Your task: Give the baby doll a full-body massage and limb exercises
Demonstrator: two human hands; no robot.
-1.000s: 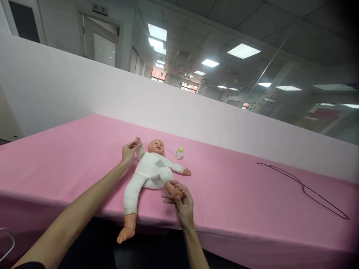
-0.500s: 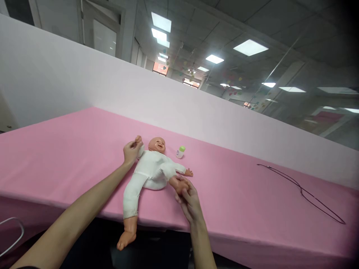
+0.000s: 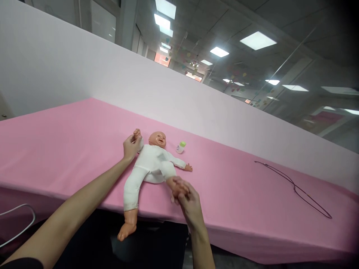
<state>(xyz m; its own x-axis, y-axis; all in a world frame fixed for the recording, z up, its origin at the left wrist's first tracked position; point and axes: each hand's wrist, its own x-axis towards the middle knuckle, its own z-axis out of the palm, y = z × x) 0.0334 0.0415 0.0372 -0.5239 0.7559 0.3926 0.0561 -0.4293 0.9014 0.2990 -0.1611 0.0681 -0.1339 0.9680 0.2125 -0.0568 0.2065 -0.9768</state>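
A baby doll [image 3: 151,158] in a white cloth suit lies on its back on the pink-covered table [image 3: 238,194], its head toward the wall. My left hand [image 3: 131,148] is closed around the doll's raised arm near its small hand, on the left side. At the doll's bent leg, my right hand [image 3: 190,201] grips the bare foot. The doll's other leg hangs over the table's front edge. Its other arm lies stretched out to the right. Beside the doll's head stands a small bottle [image 3: 181,147] with a green cap.
A thin dark cable [image 3: 294,185] lies looped on the table at the right. Behind the table runs a white partition [image 3: 179,101] with glass above it. A white cable [image 3: 28,216] hangs at the lower left.
The view has tilted slightly down. My right hand has shifted a little with the doll's foot, its fingers now more over the foot. The left hand keeps its hold on the doll's arm.
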